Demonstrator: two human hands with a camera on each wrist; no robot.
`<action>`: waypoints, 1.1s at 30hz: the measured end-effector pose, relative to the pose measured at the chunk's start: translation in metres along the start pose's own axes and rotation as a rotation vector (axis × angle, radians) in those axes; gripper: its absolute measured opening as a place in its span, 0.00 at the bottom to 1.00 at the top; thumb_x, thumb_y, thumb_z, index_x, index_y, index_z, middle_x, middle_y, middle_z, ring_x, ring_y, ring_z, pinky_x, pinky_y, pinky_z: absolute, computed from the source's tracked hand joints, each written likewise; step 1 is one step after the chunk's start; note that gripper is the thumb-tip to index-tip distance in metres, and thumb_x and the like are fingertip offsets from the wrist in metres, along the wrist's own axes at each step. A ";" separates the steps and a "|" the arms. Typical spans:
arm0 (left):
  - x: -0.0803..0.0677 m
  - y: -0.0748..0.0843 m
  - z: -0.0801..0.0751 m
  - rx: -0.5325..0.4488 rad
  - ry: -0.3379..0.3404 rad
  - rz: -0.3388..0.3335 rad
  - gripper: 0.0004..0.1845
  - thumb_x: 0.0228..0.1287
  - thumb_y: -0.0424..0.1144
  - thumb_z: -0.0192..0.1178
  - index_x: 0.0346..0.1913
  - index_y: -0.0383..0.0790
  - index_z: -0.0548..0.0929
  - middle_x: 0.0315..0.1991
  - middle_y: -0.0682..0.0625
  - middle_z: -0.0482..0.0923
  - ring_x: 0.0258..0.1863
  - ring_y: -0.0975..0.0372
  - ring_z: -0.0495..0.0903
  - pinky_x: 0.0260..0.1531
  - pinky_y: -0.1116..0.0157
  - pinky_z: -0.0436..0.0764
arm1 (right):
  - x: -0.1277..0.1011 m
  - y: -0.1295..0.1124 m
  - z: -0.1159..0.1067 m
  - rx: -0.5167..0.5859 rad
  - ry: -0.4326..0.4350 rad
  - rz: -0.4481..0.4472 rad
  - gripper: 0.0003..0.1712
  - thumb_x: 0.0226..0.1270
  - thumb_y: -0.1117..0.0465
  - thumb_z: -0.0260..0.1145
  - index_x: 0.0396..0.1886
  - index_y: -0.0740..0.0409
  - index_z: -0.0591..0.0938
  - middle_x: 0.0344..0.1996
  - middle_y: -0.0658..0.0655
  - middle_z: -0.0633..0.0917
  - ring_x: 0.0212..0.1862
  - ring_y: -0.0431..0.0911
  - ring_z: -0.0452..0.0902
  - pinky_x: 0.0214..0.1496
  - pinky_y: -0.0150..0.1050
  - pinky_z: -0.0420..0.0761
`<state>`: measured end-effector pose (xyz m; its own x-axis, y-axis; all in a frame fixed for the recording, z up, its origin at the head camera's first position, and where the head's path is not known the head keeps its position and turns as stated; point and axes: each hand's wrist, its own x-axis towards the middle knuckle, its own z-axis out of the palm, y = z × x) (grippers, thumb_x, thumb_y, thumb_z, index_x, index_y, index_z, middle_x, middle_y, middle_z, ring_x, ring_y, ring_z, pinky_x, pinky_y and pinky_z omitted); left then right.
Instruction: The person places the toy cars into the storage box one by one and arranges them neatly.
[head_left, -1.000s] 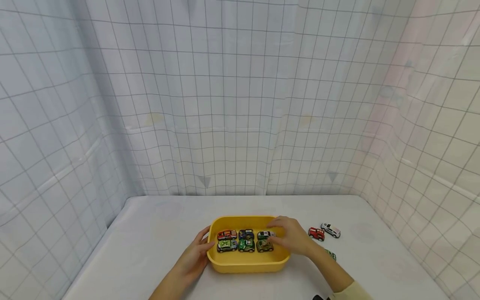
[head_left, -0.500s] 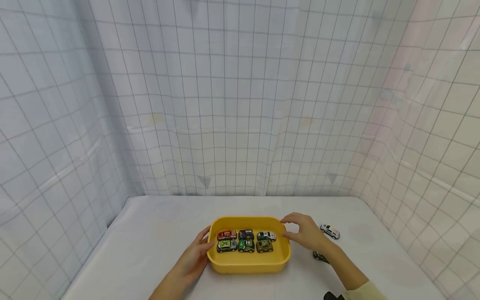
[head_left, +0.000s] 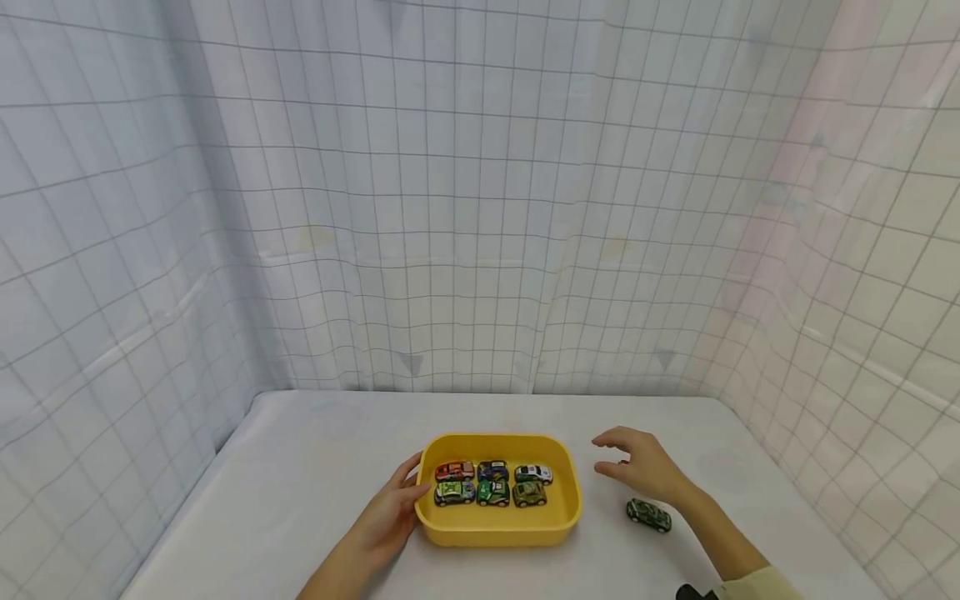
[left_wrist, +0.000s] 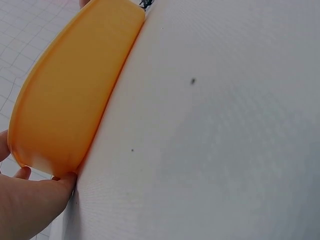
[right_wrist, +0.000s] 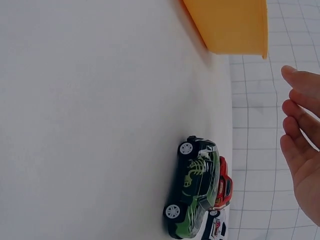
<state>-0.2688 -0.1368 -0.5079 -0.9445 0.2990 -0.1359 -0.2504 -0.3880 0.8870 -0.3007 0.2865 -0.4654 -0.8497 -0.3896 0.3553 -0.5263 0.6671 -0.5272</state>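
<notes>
A yellow plastic tray (head_left: 498,537) stands on the table, with several toy cars parked inside in two rows. Its back row has a red-orange car (head_left: 454,472), a blue one and a white one (head_left: 533,474); in front are a lime-green, a green and a brown camouflage car (head_left: 530,495). My left hand (head_left: 382,521) grips the tray's left end, thumb over the rim and fingers outside. Holding nothing, my right hand (head_left: 648,471) hovers right of the tray, fingers loosely bent. A dark green toy car (head_left: 648,515) lies just below it.
Behind the green car in the right wrist view are a red toy car (right_wrist: 226,186) and a white toy car (right_wrist: 216,227), both hidden by my right hand in the head view. White grid-patterned curtains (head_left: 480,208) enclose the table's back and sides.
My right hand has come out of the tray and moved right, over the loose cars. The white car in the tray now sits straighter. My left hand has kept its grip.
</notes>
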 end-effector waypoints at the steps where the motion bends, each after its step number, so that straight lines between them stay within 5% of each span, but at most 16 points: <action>1: 0.000 0.000 0.000 0.000 -0.001 -0.002 0.38 0.78 0.29 0.48 0.83 0.38 0.44 0.80 0.28 0.39 0.79 0.41 0.46 0.75 0.45 0.52 | -0.001 0.002 -0.002 0.003 0.003 0.009 0.18 0.65 0.61 0.77 0.53 0.58 0.87 0.50 0.58 0.87 0.53 0.60 0.82 0.52 0.59 0.84; 13: 0.001 0.000 0.000 0.004 0.006 -0.010 0.38 0.78 0.29 0.48 0.83 0.39 0.44 0.81 0.29 0.39 0.79 0.41 0.47 0.75 0.45 0.52 | -0.018 0.022 -0.021 -0.051 0.022 0.146 0.20 0.66 0.59 0.76 0.54 0.62 0.87 0.51 0.57 0.87 0.54 0.61 0.82 0.55 0.59 0.82; 33: 0.000 0.002 0.001 0.019 -0.001 -0.004 0.37 0.78 0.29 0.48 0.83 0.38 0.43 0.80 0.28 0.39 0.79 0.41 0.47 0.75 0.45 0.51 | -0.048 0.069 -0.042 -0.082 0.092 0.255 0.19 0.67 0.59 0.75 0.52 0.66 0.86 0.48 0.60 0.88 0.53 0.61 0.83 0.57 0.54 0.82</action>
<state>-0.2692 -0.1369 -0.5063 -0.9432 0.3017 -0.1391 -0.2503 -0.3700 0.8947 -0.2952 0.3777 -0.4867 -0.9460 -0.1454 0.2898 -0.2881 0.7871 -0.5454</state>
